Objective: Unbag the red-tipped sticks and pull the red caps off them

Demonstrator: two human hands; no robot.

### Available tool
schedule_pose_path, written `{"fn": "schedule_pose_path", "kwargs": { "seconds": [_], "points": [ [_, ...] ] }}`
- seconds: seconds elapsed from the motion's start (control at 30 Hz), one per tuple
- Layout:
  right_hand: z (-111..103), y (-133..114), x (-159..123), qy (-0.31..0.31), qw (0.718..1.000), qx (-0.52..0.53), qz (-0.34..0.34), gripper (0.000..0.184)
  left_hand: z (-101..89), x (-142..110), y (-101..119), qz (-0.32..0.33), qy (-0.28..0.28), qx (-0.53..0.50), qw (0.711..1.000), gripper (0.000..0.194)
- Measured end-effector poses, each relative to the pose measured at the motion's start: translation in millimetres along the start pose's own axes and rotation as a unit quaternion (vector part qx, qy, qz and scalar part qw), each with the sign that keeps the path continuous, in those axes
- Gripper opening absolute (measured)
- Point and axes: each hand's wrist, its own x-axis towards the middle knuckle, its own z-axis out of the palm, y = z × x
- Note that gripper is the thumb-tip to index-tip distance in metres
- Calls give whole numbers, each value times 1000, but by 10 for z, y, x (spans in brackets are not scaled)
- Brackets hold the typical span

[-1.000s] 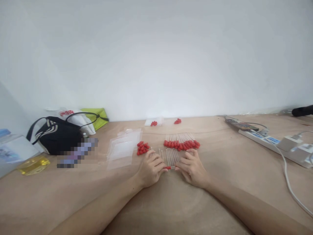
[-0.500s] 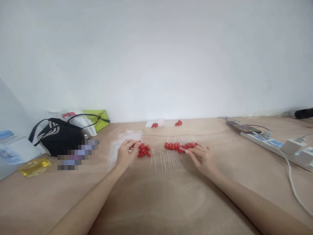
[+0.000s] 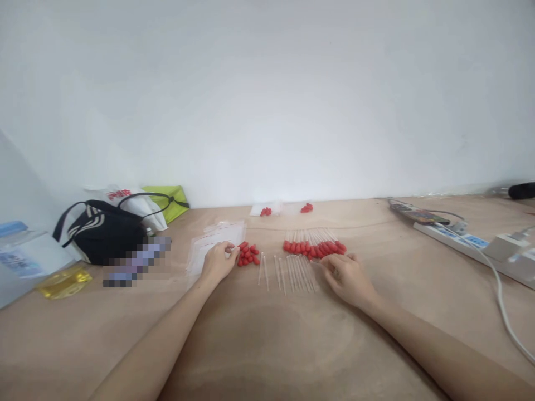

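On the wooden table a small heap of loose red rubber caps point(image 3: 248, 254) lies left of centre. My left hand point(image 3: 219, 261) rests beside it with fingers curled, fingertips touching the nearest caps. A row of clear glass tubes point(image 3: 292, 272) lies in front of me. Behind them, a row of tubes fitted with red caps point(image 3: 314, 247). My right hand point(image 3: 346, 277) lies at the right end of the clear tubes, fingers bent and pinched near one tube; what they hold is too small to make out.
A stack of clear zip bags point(image 3: 213, 245) lies behind my left hand. A black handbag point(image 3: 102, 229), white and green bags sit far left. Two small piles of red caps point(image 3: 265, 211) lie by the wall. A power strip point(image 3: 463, 240) with cables runs along the right.
My hands have parted from the middle: the left went out to the loose red caps, the right to the capped row and then back to the clear tubes.
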Motion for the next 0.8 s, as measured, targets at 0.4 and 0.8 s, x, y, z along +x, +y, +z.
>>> {"fn": "schedule_pose_path", "kwargs": {
  "seconds": [0.4,0.8],
  "points": [
    [45,-186,-13,-37,997,-21,-70,21,-218,-434,457,238,-155,-26,958,40],
    [-27,-212,1,-119,988,97,-28,45,-4,-462,451,202,-201,-125,951,28]
  ]
}}
